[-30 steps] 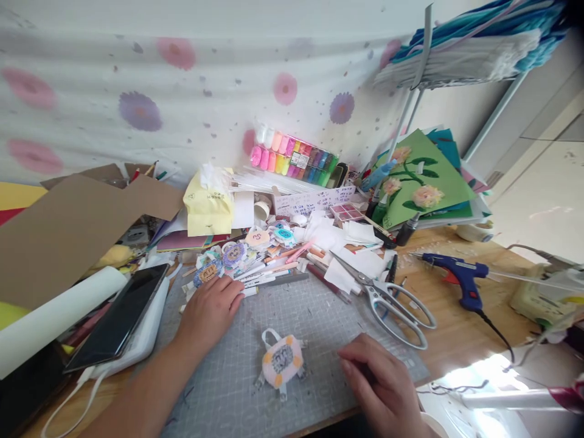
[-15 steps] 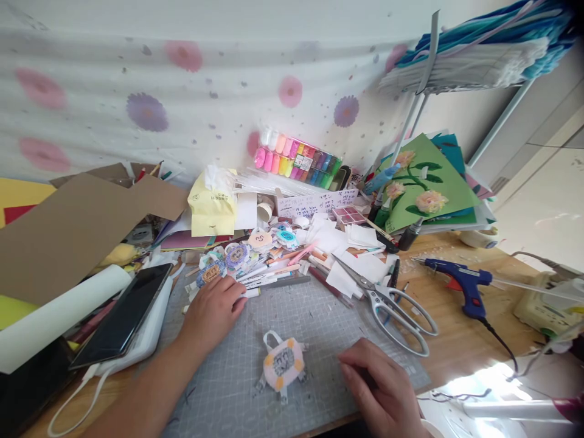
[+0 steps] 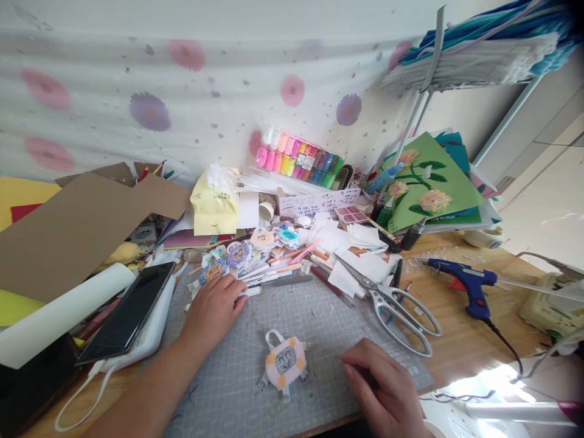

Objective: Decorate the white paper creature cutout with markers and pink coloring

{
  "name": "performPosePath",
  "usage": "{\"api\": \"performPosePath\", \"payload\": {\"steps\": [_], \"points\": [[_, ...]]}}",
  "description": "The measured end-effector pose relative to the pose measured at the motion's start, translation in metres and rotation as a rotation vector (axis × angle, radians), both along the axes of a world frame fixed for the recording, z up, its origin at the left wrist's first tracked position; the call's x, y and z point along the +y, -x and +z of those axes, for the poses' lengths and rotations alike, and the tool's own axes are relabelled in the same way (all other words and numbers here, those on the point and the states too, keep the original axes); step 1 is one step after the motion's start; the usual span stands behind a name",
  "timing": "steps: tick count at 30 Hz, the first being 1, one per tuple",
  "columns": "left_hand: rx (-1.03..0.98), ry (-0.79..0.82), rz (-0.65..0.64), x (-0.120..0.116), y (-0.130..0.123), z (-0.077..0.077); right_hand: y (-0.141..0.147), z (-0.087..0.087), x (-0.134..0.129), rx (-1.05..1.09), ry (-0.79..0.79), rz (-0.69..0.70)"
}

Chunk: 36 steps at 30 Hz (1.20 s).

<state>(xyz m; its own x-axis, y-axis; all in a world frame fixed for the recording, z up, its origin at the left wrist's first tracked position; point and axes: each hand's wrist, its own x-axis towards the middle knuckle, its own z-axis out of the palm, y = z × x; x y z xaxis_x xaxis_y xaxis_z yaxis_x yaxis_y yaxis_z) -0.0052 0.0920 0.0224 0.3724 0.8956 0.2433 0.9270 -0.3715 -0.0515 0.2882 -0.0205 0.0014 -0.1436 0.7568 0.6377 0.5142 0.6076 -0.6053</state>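
Note:
My left hand [image 3: 216,307] rests palm down at the near edge of a pile of pens and paper pieces. Its thumb stands apart from the bent fingers, and the fingertips are partly hidden. A white marker [image 3: 252,291] lies beside them, and a blue-rimmed badge [image 3: 213,272] is just beyond. On the grey cutting mat [image 3: 237,377] sits a small pink and orange turtle-shaped paper piece [image 3: 286,364] with a white loop, untouched between my hands. To its right, my right hand [image 3: 383,383] lies with fingers curled in and nothing visible in them.
Large scissors [image 3: 401,316] lie right of the pile, blades towards it. A blue glue gun [image 3: 472,286] with a cord is farther right. A phone [image 3: 128,310] and cable are at left, near cardboard [image 3: 82,231]. Coloured clay packs [image 3: 298,158] stand at the back.
The whole view has shifted slightly to the right. Both hands and the turtle-shaped piece keep the same places on the mat.

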Motion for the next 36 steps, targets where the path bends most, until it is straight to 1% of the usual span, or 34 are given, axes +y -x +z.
{"api": "performPosePath", "payload": {"steps": [6, 14, 24, 29, 36], "points": [[0.009, 0.011, 0.028, 0.0003, -0.0019, 0.0020, 0.0008, 0.0017, 0.0011, -0.003, -0.006, 0.010], [0.027, 0.027, 0.042, -0.0014, -0.0040, 0.0052, -0.0001, -0.0010, 0.0013, -0.012, -0.006, 0.012], [0.051, 0.011, 0.087, -0.0008, -0.0058, 0.0035, 0.0006, -0.0002, 0.0019, -0.021, -0.011, 0.018], [0.041, 0.014, 0.069, -0.0007, -0.0039, 0.0021, 0.0009, 0.0020, 0.0020, -0.006, 0.011, 0.016], [-0.012, -0.007, -0.005, 0.0035, 0.0018, -0.0016, 0.0023, 0.0032, 0.0021, 0.017, 0.018, 0.012]]}}
